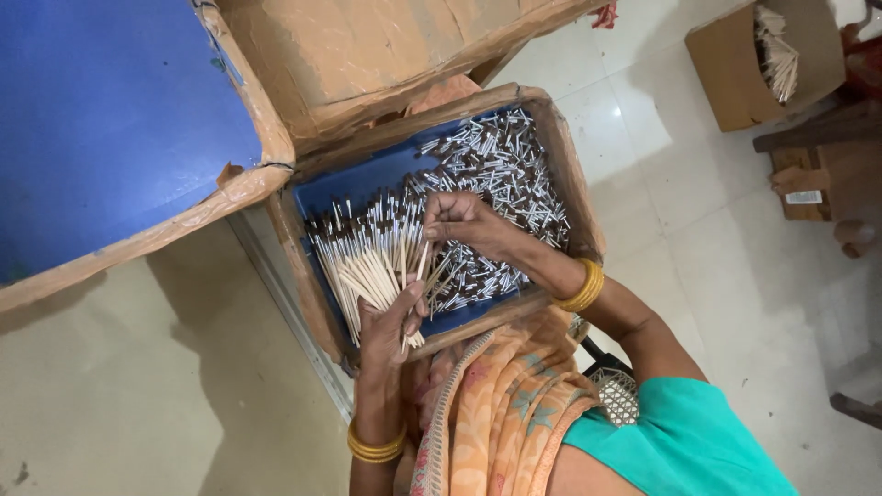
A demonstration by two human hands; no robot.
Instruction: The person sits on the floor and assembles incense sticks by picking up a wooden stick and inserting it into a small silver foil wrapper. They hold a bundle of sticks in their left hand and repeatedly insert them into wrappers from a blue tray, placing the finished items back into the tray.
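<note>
My left hand (pixel 390 323) grips a fanned bundle of thin pale wooden brush sticks (pixel 354 248) with dark tips, held over a cardboard tray (pixel 570 174) lined in blue. My right hand (pixel 459 219) pinches a single stick (pixel 423 262) at the right side of the bundle, above a loose heap of small silver and dark brush ferrules (pixel 505 174) in the tray. Gold bangles sit on both wrists.
A larger blue-lined cardboard tray (pixel 234 188) lies at the left, and a brown carton (pixel 367 55) behind. Another box with pale sticks (pixel 776 55) stands on the tiled floor at the top right, next to wooden furniture (pixel 818 165). Orange patterned cloth (pixel 501 404) covers my lap.
</note>
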